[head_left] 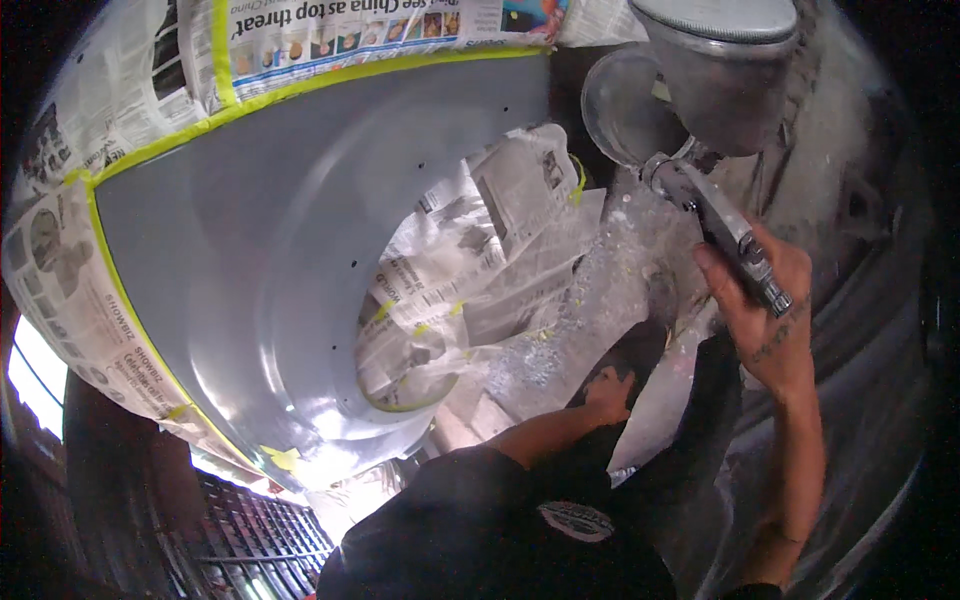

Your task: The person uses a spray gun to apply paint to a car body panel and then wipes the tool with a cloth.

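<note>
My right hand (778, 335) is wrapped around the handle of a metal spray gun (715, 212), held up at the right. A smoky translucent paint cup (735, 95) with a metal lid sits on the gun, and a round clear piece (612, 108) shows beside it. On my bent, dark-clad leg rests my left hand (608, 395), empty, its fingers loosely spread. Left of the gun curves a glossy grey body panel (290, 200) with a rounded wheel-arch opening. Yellow-green masking tape (150, 150) runs along its edges.
Newspaper (345, 35) covers the areas above and left of the panel. More newspaper sheets (440, 270) fill the arch opening. A dark slatted grille (265, 540) stands at lower left. The floor (540, 360) looks dusty and speckled.
</note>
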Demonstrator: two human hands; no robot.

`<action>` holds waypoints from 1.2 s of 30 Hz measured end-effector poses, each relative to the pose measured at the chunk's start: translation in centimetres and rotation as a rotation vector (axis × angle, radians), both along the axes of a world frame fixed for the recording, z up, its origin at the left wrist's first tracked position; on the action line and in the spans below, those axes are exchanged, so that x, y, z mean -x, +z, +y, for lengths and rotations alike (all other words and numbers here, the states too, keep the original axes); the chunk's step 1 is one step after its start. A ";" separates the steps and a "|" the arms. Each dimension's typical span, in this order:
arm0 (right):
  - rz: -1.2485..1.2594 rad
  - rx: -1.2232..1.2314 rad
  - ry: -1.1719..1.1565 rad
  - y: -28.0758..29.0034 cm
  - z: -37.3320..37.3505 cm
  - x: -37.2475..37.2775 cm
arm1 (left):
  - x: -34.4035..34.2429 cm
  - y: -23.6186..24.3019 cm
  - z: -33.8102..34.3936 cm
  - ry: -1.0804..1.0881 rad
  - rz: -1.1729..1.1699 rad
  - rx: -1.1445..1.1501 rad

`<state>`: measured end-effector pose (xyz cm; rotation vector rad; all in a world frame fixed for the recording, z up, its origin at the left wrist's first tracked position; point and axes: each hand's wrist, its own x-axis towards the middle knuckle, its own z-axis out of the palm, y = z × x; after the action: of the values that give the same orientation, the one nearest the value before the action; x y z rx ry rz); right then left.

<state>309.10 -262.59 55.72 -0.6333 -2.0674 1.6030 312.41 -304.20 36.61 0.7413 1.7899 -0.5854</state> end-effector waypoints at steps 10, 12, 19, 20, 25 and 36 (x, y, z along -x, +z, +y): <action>0.136 0.081 0.137 -1.0 -0.6 -1.2 | 0.4 1.3 1.4 0.065 -0.042 0.048; 0.162 0.162 0.211 -1.5 -0.6 -1.7 | 0.4 1.4 1.3 0.082 -0.041 0.026; -0.042 0.120 0.068 -3.4 -1.3 -2.4 | 0.5 1.7 1.4 0.063 -0.034 0.022; -0.028 0.107 0.056 -3.5 -1.3 -2.2 | 0.5 1.9 1.7 0.068 -0.034 0.025; 0.150 0.042 0.102 -3.5 -1.6 -1.4 | 0.2 1.1 0.5 0.039 -0.029 0.010; -0.025 0.169 0.120 -4.7 -3.6 -2.6 | 0.0 1.4 -0.3 0.001 -0.004 -0.014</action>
<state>311.70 -266.18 51.04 -0.5978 -2.0363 1.8620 312.41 -304.55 37.98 0.7513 1.7924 -0.5709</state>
